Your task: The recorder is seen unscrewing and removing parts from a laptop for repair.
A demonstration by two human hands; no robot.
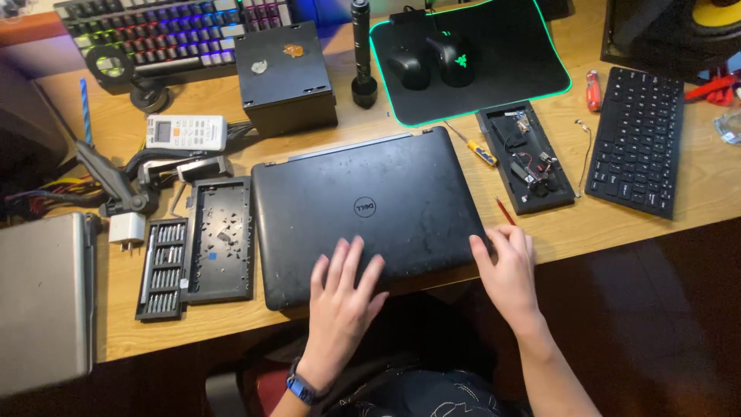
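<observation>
A closed black laptop (370, 212) with a scuffed lid lies in the middle of the wooden desk (231, 316). My left hand (343, 297) rests flat on its near edge with fingers spread. At the laptop's near right corner, my right hand (505, 266) touches the edge with its thumb against the side. Neither hand holds anything. A blue band sits on my left wrist.
Left of the laptop lie a black screw tray (222, 239) and a bit set (160, 266). A silver laptop (42, 301) sits far left. Behind are a black box (284, 77), remote (185, 133), lit keyboard (162, 31), mouse pad (471, 58), opened black case (526, 158), screwdriver (478, 148), black keyboard (637, 139).
</observation>
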